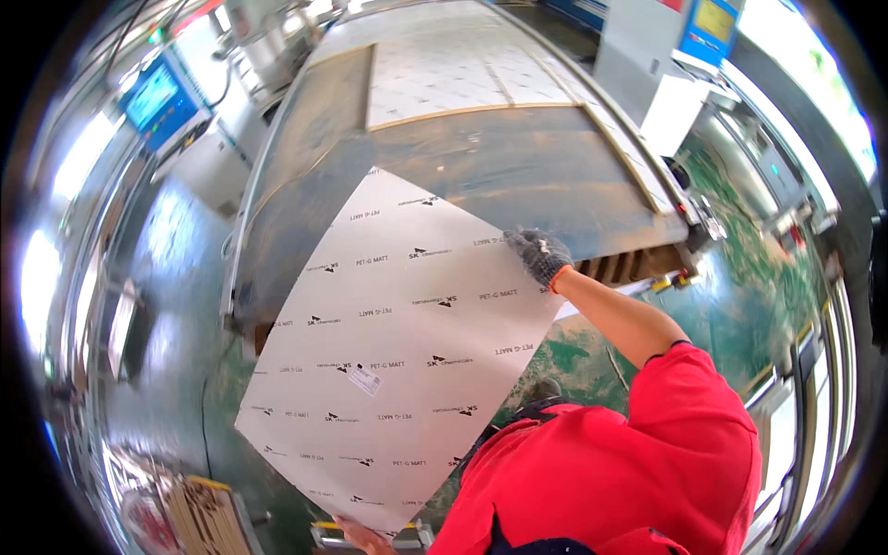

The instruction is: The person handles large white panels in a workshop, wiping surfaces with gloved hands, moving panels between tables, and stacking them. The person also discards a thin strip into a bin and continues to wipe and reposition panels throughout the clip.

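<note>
A large white board [398, 324], covered in printed protective film, slants across the view in front of me. A small white label [363, 379] sticks to its face. My right hand [538, 254], in a dark grey glove with an orange cuff, grips the board's upper right edge. Down at the lower corner, my left hand [363, 536] holds the board's bottom edge; its fingers are partly hidden by the board and the frame's rim. The far corner of the board lies over the near part of a wide dark machine bed [444, 176].
Other white panels [462, 79] lie on the far part of the bed, with narrow strips beside them. Control cabinets with screens [159, 97] [710, 28] flank the bed. Brown boards [203, 513] are stacked at lower left. The floor [573, 361] is green.
</note>
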The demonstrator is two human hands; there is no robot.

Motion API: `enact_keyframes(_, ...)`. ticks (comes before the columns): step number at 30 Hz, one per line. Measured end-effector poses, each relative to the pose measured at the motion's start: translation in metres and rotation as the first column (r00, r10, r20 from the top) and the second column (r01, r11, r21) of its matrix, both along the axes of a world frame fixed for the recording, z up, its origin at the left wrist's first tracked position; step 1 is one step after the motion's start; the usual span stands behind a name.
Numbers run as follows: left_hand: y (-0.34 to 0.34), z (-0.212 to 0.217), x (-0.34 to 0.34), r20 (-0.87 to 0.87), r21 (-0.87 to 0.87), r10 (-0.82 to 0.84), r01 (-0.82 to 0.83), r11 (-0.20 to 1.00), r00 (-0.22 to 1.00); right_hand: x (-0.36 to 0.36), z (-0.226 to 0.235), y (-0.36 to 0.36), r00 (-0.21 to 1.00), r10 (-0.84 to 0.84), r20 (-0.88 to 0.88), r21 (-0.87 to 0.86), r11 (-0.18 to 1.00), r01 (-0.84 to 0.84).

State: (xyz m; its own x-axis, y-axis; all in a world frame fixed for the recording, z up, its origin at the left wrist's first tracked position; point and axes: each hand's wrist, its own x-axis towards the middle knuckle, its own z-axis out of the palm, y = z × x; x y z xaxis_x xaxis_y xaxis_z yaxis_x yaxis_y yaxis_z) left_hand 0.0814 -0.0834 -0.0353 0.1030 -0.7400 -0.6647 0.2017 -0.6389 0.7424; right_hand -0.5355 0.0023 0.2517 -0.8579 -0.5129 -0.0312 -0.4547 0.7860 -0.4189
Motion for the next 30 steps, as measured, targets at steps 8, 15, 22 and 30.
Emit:
enact_keyframes(8,-0.063,0.171,-0.146,0.070,-0.458,-0.323,0.319,0.830,0.944,-0.018,0.056,0.265,0.943,-0.315,-0.110,-0.596,0.780,0.191)
enact_keyframes(15,-0.073,0.318,-0.287,0.082,-0.749,-0.806,0.569,0.338,0.586,0.249,0.043,0.508,0.244,-0.776,-0.581,-0.558,0.598,0.576)
enact_keyframes(22,0.054,0.392,-0.542,0.112,-0.635,-0.981,0.747,-0.195,-0.161,0.412,-0.004,0.550,-0.307,-0.931,-0.195,-0.542,-0.159,0.825)
enact_keyframes(30,0.348,0.341,-0.762,0.805,-0.061,-0.297,0.427,-0.902,-0.514,0.519,-0.029,0.511,-0.811,-0.328,0.485,-0.011,-0.929,0.369)
